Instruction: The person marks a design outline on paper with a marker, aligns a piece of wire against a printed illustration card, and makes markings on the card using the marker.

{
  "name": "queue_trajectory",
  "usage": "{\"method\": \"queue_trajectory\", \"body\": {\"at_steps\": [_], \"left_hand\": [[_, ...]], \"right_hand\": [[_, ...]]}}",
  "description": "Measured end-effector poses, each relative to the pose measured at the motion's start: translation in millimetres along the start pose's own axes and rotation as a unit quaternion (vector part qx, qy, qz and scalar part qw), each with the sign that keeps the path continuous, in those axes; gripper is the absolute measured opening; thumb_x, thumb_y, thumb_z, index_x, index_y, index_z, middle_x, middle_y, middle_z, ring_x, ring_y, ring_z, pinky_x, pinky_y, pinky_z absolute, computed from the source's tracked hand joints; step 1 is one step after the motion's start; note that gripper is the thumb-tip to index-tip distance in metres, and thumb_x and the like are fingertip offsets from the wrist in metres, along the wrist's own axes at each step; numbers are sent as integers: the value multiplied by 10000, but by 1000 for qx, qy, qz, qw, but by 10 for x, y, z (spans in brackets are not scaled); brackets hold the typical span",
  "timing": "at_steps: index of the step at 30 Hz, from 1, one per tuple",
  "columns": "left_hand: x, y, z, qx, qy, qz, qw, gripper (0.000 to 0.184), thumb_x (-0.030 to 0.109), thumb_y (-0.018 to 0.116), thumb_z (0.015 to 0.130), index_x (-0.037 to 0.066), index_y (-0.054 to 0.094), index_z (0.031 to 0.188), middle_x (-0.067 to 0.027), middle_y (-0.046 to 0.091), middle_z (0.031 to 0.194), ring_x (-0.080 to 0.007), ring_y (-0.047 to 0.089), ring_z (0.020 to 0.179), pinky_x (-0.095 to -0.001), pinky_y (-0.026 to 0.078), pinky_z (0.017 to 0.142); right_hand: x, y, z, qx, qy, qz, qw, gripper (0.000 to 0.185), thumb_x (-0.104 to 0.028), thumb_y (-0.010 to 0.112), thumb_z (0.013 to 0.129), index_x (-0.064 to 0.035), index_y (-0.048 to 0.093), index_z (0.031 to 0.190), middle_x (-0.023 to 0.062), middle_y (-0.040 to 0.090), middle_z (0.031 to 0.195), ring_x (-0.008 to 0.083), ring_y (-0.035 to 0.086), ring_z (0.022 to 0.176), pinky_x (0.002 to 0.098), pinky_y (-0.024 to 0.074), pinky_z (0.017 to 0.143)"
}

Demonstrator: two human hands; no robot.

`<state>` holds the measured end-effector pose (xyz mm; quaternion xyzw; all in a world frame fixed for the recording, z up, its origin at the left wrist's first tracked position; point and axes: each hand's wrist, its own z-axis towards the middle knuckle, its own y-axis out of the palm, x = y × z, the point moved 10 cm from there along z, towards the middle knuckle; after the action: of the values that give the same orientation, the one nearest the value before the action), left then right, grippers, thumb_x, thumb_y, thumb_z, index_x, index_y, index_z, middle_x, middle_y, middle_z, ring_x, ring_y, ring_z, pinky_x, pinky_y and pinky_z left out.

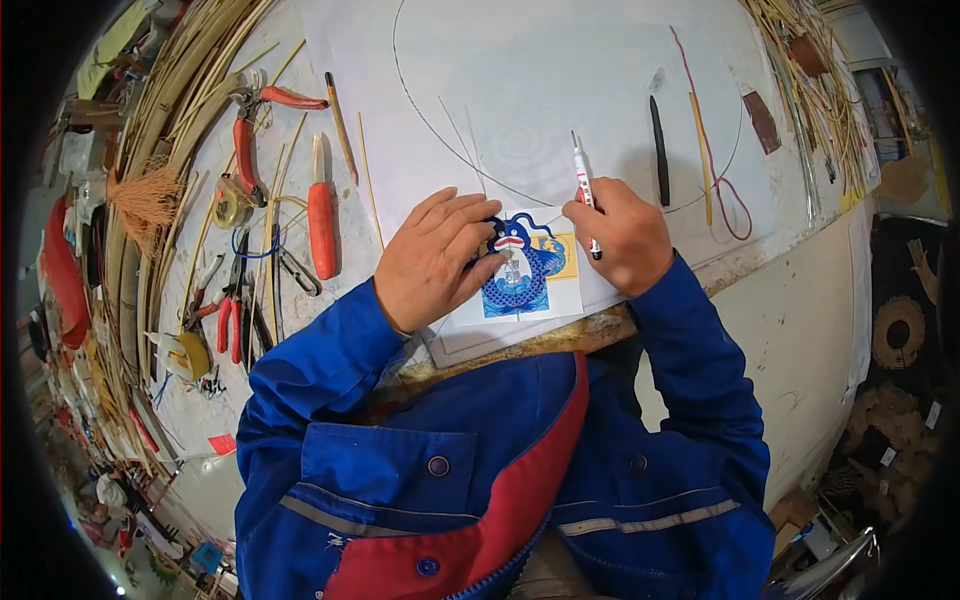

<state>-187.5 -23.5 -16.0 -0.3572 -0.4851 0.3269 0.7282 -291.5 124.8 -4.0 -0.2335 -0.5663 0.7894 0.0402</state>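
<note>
A blue, fish-like ornament (519, 286) with curling top strands and red lips lies on a white printed card (566, 300) near the table's front edge. My left hand (440, 252) rests palm down at the ornament's left side, fingers stretched out, with index finger and thumb touching its edge. To the right, my right hand (628, 235) is closed around a white marker pen (580, 165) with red print. The pen's thin dark tip points away from me, and its black end shows below the fingers. My palm hides part of its barrel.
A large white sheet (520, 90) with a drawn curve covers the table. On the left lie a red-handled knife (323, 220), pliers (243, 150), a tape measure (230, 205) and bamboo strips (160, 110). A black pen (659, 150) and red cord (735, 200) lie right.
</note>
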Motion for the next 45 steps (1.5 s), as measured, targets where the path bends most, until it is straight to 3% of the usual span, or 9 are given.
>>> {"method": "queue_trajectory", "body": {"at_steps": [10, 19, 25, 27, 31, 34, 38, 43, 45], "left_hand": [[70, 2, 26, -8, 13, 26, 1000, 396, 294, 800, 1004, 128, 735, 1358, -134, 684, 1397, -328, 626, 1359, -526, 453, 1235], [58, -28, 35, 7, 6, 7, 1000, 407, 301, 810, 995, 108, 732, 1344, -137, 688, 1386, -318, 638, 1344, -532, 446, 1242], [-41, -315, -40, 100, -58, -75, 990, 258, 151, 826, 970, 60, 786, 1208, -123, 772, 1208, -313, 744, 1115, -435, 591, 1029], [-10, -457, -42, 130, -77, -85, 985, 230, 120, 829, 963, 47, 797, 1179, -123, 790, 1154, -315, 764, 1053, -410, 616, 972], [45, -416, 31, 117, -178, -232, 949, 165, 89, 825, 980, 13, 810, 1126, -117, 815, 1022, -231, 777, 909, -329, 616, 840], [-29, -134, -18, 122, -305, -450, 830, 195, 135, 819, 1030, -16, 803, 1153, -106, 814, 965, -143, 744, 875, -287, 591, 830], [-72, 32, -52, 154, -290, -573, 751, 220, 154, 761, 1094, -45, 756, 1186, -83, 798, 1001, -100, 709, 919, -264, 571, 829], [-145, -324, -6, 114, -219, -587, 771, 219, 165, 702, 1134, -49, 694, 1177, -73, 755, 992, -118, 704, 912, -286, 571, 835], [-47, -420, 26, 34, -170, -620, 765, 193, 165, 664, 1150, -28, 662, 1150, -74, 730, 979, -131, 692, 888, -312, 579, 839]], "right_hand": [[-14, -14, -15, 7, 23, 7, 1000, 305, 20, 794, 808, -55, 769, 1103, 138, 676, 1017, 324, 699, 930, 425, 593, 753], [2, 11, -98, 31, 39, 15, 999, 315, 26, 800, 802, -59, 775, 1105, 145, 692, 1047, 332, 727, 924, 425, 606, 770], [-48, -116, -92, 48, 55, 35, 997, 339, 58, 797, 806, -60, 771, 1123, 152, 699, 1046, 347, 738, 887, 427, 607, 746], [-116, -277, -116, 110, 78, 50, 990, 344, 89, 789, 819, -60, 768, 1129, 154, 704, 1038, 354, 748, 871, 422, 610, 729], [-455, -452, -68, 186, 75, 70, 977, 339, 127, 779, 835, -52, 766, 1123, 163, 706, 1018, 360, 756, 845, 407, 615, 712], [-669, -440, -39, 206, 74, 83, 972, 344, 142, 778, 840, -43, 762, 1129, 171, 710, 1014, 360, 757, 830, 397, 616, 703], [-826, -531, -116, 219, 62, 98, 969, 374, 140, 782, 844, -26, 741, 1176, 183, 725, 1034, 357, 755, 830, 400, 616, 702], [-961, -1166, -320, 243, -6, 107, 964, 447, 108, 779, 861, -6, 692, 1284, 209, 749, 1114, 364, 754, 953, 449, 616, 811], [-874, -1335, -287, 253, 3, 91, 963, 468, 98, 776, 864, -1, 680, 1311, 222, 750, 1156, 369, 746, 1032, 458, 605, 883]]}}
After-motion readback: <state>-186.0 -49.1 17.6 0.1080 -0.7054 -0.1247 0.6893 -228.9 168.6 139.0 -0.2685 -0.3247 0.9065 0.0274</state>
